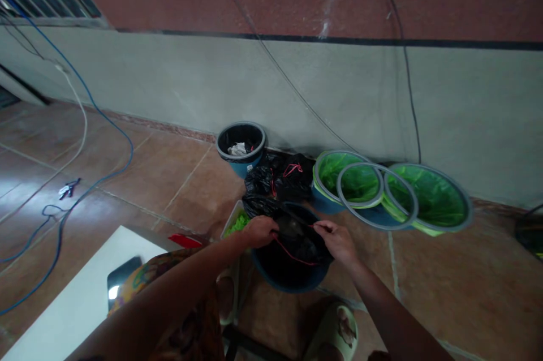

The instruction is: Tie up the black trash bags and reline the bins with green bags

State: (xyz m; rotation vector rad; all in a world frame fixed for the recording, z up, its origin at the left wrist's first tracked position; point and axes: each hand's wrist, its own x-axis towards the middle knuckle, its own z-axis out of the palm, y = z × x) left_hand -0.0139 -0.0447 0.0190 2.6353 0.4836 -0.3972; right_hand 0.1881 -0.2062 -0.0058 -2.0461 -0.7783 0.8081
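A blue bin [292,284] stands on the floor in front of me with a black garbage bag [303,245] partly inside it. At the left of the bag's mouth, my left hand [259,231] pinches its red drawstring [292,256]. My right hand [337,242] pinches the same drawstring at the right side, so the cord hangs in a loop between the two hands. The contents of the bag are too dark to make out.
Tied black bags [292,174] lie behind the bin. A small bin [241,146] with a black liner is against the wall. Green-lined bins [348,177] and a loose grey ring [375,219] are at right. A white table [85,304] with a phone [123,276] is at left.
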